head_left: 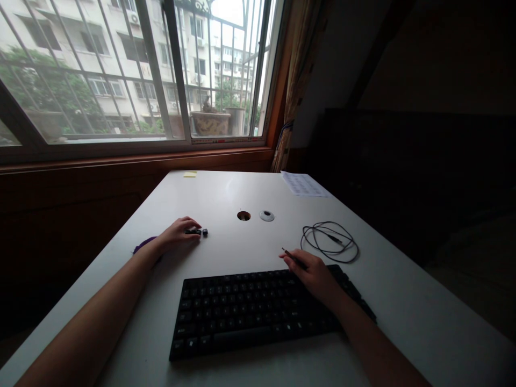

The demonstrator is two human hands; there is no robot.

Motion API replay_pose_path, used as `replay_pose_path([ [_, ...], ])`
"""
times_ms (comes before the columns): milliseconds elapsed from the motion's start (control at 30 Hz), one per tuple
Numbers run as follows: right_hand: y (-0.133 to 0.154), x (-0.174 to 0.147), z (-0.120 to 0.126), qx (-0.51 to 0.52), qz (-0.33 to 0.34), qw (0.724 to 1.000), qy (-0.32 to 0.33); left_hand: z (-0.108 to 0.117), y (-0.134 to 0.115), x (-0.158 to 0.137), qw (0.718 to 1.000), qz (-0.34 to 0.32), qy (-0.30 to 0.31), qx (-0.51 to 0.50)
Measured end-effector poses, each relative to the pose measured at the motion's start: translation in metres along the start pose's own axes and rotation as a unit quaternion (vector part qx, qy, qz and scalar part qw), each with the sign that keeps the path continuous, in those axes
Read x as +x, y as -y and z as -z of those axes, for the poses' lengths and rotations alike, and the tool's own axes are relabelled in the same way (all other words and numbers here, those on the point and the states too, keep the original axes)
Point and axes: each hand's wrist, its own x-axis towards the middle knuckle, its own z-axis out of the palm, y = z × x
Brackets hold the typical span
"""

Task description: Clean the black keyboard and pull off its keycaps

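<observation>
Head camera view, read as a clock centred on the black keyboard [237, 309] with twelve toward the window [174, 70], showed two bare hands at a white table [226, 193]. The keyboard lay on the near part of the tabletop. The right hand [309, 270] was above its one o'clock edge, fingers pinched around a thin dark tool [291, 256] whose tip pointed toward ten. Between ten and eleven, the left hand [177, 232] had curved fingers over some small black pieces [193, 231]; whether they gripped any could not be told. A similar loose block [205, 233] sat just beside them, at that hand's three o'clock. Something purple [144, 243] lay partly behind the left forearm, near ten. A coiled black cable [335, 239] rested between one and two. A round cover [266, 215] lay at twelve, just beside a hole [244, 216] in the tabletop. Farther off were a yellow note [190, 174] at eleven and printed paper [305, 184] between twelve and one.
</observation>
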Motion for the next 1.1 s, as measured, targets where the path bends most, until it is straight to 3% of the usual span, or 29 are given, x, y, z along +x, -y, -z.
replay_pose_path([
  [333,0.003,0.0,0.0,-0.009,-0.003,1.0,-0.002,-0.015,0.001,0.009,0.999,-0.015,-0.021,0.047],
  [1100,0.001,-0.001,-0.001,-0.007,0.0,1.0,0.0,-0.01,0.005,0.006,1.0,-0.01,-0.004,0.022],
])
